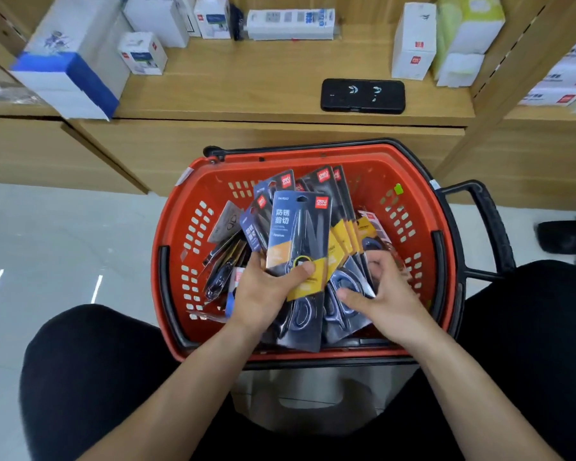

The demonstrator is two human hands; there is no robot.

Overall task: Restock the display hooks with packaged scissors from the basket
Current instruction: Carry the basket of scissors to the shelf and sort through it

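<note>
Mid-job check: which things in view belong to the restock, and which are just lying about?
For the job:
- red basket
- scissors packs, a fanned bunch gripped by the left hand and right hand; more lie loose in the basket

Lying about:
- black phone
- white boxes
- blue-and-white box

A stationery shop: boxed goods (414, 41) line wooden shelves (246, 81) above a shopping basket (393, 168).

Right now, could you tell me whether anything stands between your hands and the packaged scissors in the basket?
Nothing visible does: the left hand and right hand already hold packaged scissors inside the basket. The display hooks are out of view.
</note>
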